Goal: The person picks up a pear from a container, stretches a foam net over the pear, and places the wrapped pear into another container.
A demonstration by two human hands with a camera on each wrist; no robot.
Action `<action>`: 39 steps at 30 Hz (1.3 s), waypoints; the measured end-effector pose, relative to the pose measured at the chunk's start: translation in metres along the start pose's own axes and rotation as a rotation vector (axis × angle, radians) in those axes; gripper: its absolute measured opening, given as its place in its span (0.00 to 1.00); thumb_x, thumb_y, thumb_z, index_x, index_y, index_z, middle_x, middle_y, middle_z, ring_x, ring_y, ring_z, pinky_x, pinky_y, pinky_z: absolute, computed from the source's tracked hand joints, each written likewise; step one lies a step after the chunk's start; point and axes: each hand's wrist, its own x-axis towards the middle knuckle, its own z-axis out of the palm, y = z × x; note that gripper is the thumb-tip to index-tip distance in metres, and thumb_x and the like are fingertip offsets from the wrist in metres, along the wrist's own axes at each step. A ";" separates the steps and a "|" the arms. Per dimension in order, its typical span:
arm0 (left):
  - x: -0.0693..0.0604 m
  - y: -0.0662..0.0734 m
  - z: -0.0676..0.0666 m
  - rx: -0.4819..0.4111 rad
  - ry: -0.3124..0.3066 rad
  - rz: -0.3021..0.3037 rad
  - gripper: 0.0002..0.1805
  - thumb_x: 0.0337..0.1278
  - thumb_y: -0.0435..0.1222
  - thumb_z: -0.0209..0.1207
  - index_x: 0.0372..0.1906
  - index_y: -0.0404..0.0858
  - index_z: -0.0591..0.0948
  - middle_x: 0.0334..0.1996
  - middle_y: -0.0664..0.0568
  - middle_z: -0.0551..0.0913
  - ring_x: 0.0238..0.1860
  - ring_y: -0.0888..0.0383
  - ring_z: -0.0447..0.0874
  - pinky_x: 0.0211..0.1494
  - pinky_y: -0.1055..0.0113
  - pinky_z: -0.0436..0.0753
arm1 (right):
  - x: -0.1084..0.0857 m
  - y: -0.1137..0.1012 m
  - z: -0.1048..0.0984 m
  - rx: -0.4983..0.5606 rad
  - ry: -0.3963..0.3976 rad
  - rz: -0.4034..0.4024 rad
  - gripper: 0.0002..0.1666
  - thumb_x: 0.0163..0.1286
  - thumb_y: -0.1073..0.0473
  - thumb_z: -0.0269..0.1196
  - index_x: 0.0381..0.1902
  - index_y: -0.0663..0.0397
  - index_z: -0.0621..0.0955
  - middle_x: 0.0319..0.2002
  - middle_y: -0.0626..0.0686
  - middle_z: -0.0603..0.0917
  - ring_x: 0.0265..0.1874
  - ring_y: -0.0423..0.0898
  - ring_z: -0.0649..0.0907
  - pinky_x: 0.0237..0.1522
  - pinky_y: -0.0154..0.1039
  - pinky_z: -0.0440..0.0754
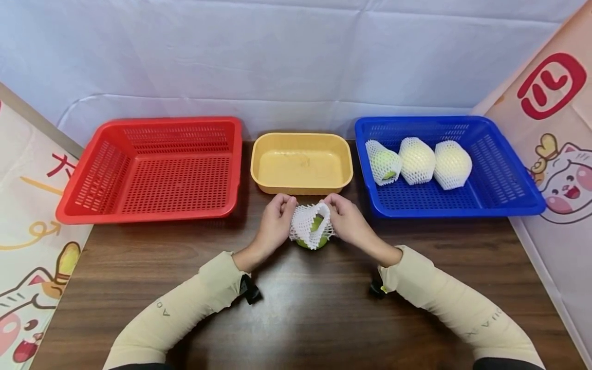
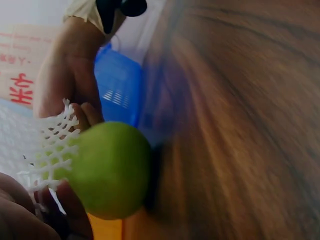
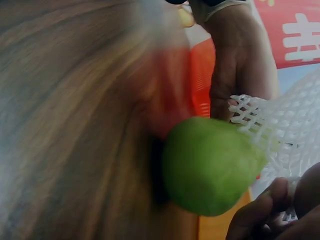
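A green pear-shaped fruit stands on the wooden table in front of the yellow tub. White foam netting covers its upper part, while its round lower part is bare in both wrist views. My left hand pinches the netting's edge on the left side. On the opposite side my right hand pinches the edge between thumb and fingers. The netting's open end gapes toward the head camera, and green skin shows through it. Some fingertips are hidden behind the netting.
At the left is a red basket with slotted walls. The yellow tub stands between it and a blue basket on the right. That blue basket holds a netted green fruit and two netted pale yellow fruits. A white cloth hangs behind.
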 end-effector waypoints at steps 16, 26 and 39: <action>0.002 -0.014 -0.002 0.543 -0.180 0.072 0.09 0.79 0.38 0.52 0.44 0.37 0.78 0.29 0.47 0.84 0.29 0.52 0.81 0.35 0.54 0.82 | 0.003 0.023 0.012 -0.351 0.043 -0.136 0.07 0.67 0.71 0.58 0.42 0.60 0.78 0.37 0.60 0.87 0.35 0.60 0.86 0.36 0.57 0.82; 0.008 -0.016 -0.003 0.716 -0.231 0.036 0.04 0.73 0.33 0.54 0.40 0.38 0.77 0.29 0.44 0.84 0.33 0.42 0.86 0.34 0.48 0.83 | 0.006 0.027 0.013 -0.462 0.045 -0.138 0.05 0.77 0.64 0.54 0.40 0.60 0.76 0.28 0.60 0.83 0.27 0.60 0.84 0.27 0.56 0.80; 0.010 -0.016 -0.004 0.779 -0.260 -0.031 0.10 0.75 0.38 0.52 0.37 0.40 0.80 0.29 0.43 0.85 0.34 0.39 0.87 0.35 0.45 0.82 | 0.002 0.030 -0.001 -0.288 -0.024 -0.256 0.13 0.70 0.73 0.54 0.49 0.61 0.79 0.42 0.57 0.83 0.41 0.52 0.83 0.44 0.49 0.82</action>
